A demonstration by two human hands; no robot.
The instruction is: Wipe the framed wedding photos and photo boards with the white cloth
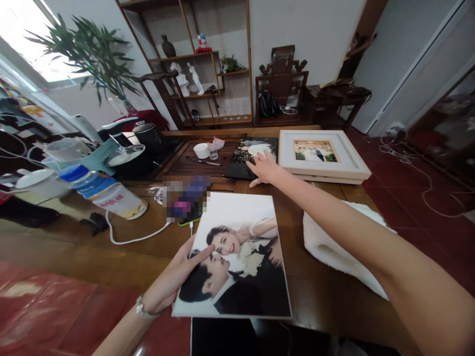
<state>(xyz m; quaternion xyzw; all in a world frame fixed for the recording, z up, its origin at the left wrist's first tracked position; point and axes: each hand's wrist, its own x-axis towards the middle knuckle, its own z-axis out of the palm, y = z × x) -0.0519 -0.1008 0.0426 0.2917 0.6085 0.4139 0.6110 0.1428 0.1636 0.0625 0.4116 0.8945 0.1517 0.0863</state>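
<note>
My left hand [174, 279] grips the left edge of a large photo print [245, 237] of two people, held flat over the wooden table [111, 247], thumb lying on its face. My right hand [264, 168] reaches far forward with fingers spread, resting on a dark photo panel [245, 158] that lies on the tea tray. A white framed picture [321, 155] sits just right of that hand.
A white folded cloth [334, 242] lies to the right of the print. A plastic bottle [106, 193] lies on its side at the left, with a white cable [129, 240], a kettle and cups behind. Shelves and chairs stand at the back wall.
</note>
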